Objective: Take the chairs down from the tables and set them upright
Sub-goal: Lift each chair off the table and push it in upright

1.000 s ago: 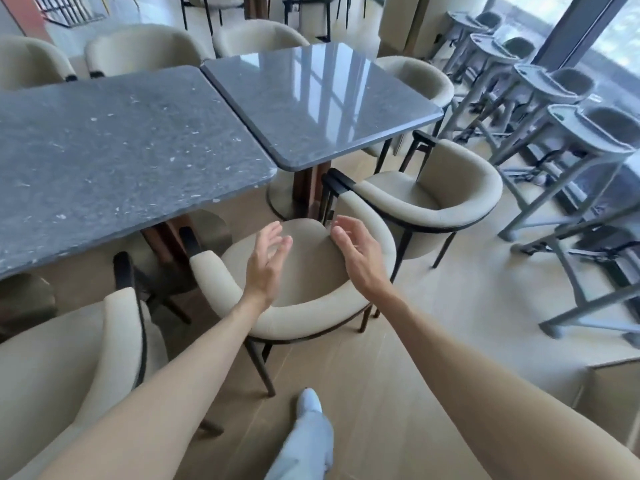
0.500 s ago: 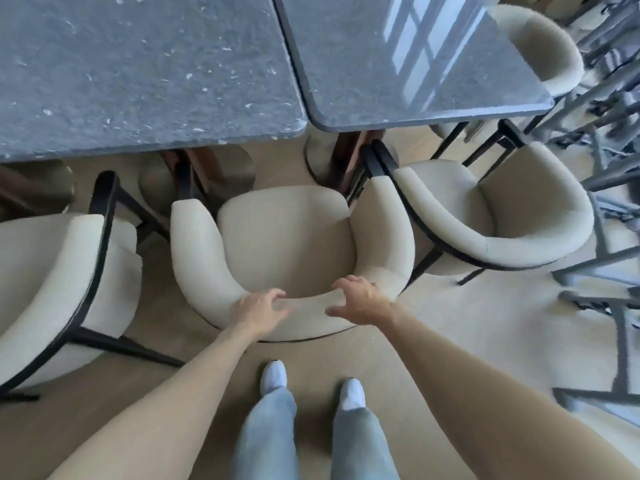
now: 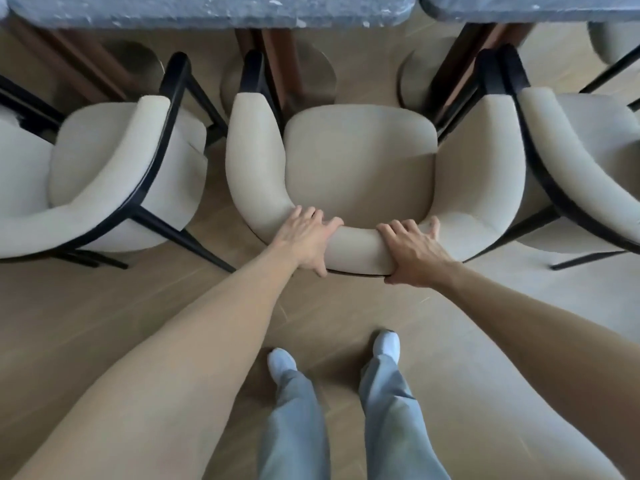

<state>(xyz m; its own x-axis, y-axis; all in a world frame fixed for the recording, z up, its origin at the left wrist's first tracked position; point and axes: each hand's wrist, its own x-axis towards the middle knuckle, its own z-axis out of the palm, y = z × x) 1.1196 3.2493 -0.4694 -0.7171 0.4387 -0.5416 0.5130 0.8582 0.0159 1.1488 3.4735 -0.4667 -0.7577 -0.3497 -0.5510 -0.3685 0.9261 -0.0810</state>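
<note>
Middle chair is upright on the floor, tucked at the grey surface's near edge. Left hand and right hand both grip its backrest, fingers curled over. Neighbour chair on the left looks blurry, probably upright too.

The tables at twelve o'clock are cut off by the top edge, so only their near rims show. The left chair at nine o'clock runs off the left edge, and the right chair at three o'clock runs off the right edge. The middle chair hides its own legs beneath its seat. The left hand and right hand curl over its backrest, thumbs tucked behind the padding. A further chair at one o'clock is mostly out of view.
</note>
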